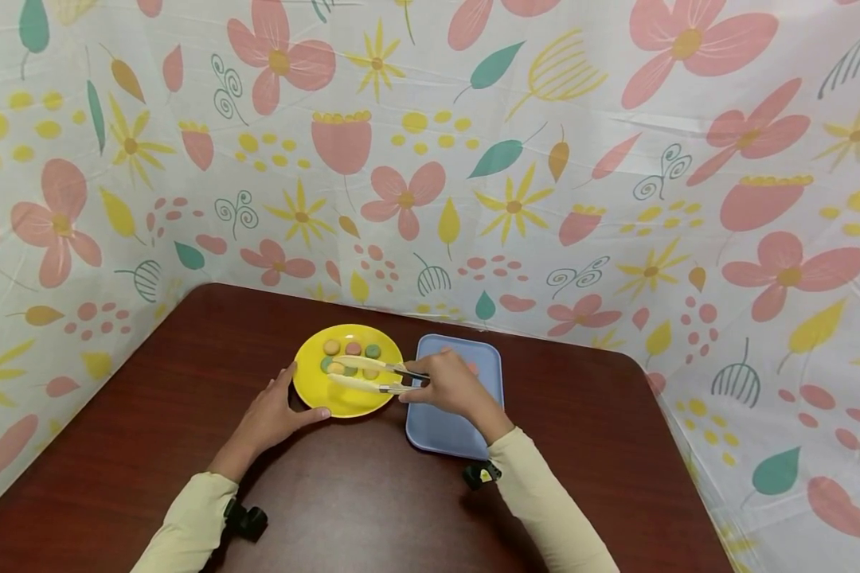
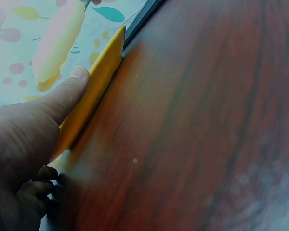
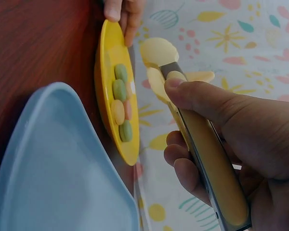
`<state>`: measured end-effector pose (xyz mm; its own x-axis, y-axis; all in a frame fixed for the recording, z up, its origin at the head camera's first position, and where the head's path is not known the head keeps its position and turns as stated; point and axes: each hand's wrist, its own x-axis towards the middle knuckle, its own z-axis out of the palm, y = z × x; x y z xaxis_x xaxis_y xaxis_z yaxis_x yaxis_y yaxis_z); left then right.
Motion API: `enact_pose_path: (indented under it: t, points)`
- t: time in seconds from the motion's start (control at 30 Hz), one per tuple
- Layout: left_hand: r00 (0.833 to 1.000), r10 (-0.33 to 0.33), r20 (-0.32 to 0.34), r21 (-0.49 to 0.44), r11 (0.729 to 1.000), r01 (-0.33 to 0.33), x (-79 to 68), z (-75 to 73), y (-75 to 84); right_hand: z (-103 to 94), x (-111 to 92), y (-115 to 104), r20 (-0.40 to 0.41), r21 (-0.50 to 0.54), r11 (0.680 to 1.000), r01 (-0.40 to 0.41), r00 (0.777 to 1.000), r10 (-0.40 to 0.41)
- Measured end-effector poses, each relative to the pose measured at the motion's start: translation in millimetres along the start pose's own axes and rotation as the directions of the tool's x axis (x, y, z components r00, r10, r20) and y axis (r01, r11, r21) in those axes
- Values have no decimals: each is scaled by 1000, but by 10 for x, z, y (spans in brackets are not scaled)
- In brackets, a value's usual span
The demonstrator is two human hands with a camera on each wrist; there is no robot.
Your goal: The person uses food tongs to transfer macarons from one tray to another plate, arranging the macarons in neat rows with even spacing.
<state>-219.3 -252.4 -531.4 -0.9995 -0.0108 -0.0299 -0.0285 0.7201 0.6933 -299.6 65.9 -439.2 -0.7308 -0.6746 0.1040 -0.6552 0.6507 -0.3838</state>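
A yellow plate point(image 1: 322, 394) holds several small macarons point(image 1: 353, 348) in green, yellow, pink and tan. My left hand point(image 1: 271, 414) holds the plate's near left edge, its thumb point(image 2: 70, 91) along the rim and its other fingers round the left side. My right hand point(image 1: 455, 386) grips a pair of tongs point(image 3: 209, 163) with cream tips and metal-edged handles. The tongs reach leftward over the plate with their tips apart. In the head view a yellow macaron point(image 1: 335, 368) shows between the tips, which partly cover others.
Right of the plate lies a blue tray point(image 1: 430, 434), partly hidden under my right hand and forearm. Something pink point(image 1: 473, 368) shows on it beside the hand. The dark wooden table point(image 1: 344, 493) ends at a flower-patterned curtain point(image 1: 416, 239) behind and at the sides.
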Motion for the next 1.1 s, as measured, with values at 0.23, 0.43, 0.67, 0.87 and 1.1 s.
enact_pose_path:
  t: [0.23, 0.43, 0.67, 0.87, 1.1]
  points:
    - [1000, -11, 4, 0, 1000, 11, 0, 13, -4, 116, 57, 9, 21, 39, 999, 25, 999, -26]
    - [999, -33, 11, 4, 999, 33, 6, 14, -11, 198, 87, 21, 30, 43, 999, 25, 999, -26]
    - [1000, -28, 8, 0, 1000, 28, 18, 11, -18, 236, 111, -12, 45, 42, 999, 11, 999, -13]
    - [1000, -28, 9, -4, 1000, 28, 12, 19, -13, 272, 126, -31, 60, -8, 1000, 0, 998, 0]
    - [999, -31, 11, -5, 1000, 31, 16, 16, -6, 265, 134, -66, 55, 16, 1000, 6, 998, -7]
